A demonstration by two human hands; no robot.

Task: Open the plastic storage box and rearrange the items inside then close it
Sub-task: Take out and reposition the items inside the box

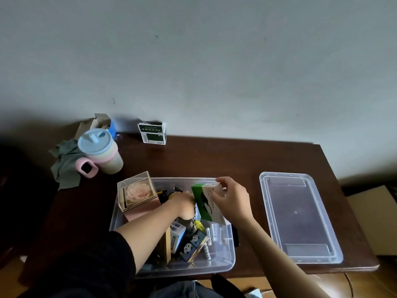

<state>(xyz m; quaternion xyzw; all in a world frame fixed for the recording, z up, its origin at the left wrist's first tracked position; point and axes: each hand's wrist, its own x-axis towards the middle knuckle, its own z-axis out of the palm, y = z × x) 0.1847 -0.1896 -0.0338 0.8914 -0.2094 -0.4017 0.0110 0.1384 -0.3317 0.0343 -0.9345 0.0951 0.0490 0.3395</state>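
Rearranging is clearly the step in hand: the clear plastic storage box (223,263) sits open near the table's front edge, and its lid (300,218), a shallow translucent tray shape with rounded corners, lies flat well off to the right of both hands. The right hand (233,200) pinches a green-and-white cardboard carton (207,202) by its upper corner, thumb and fingers curled on it, holding it tilted over the middle of the box. Just left of that grip the left hand (182,203) reaches down among the contents; its fingers are hidden, so I cannot tell whether it holds anything. Left again stands a rigid clear cube with a pale preserved rose (137,193) on a pink base. Below the grip lie a glossy panda-printed box (194,244) and some white markers (209,239). I'd judge the next move calls for clearing a flat gap, then lowering the carton in squarely so the lid can seat afterwards.
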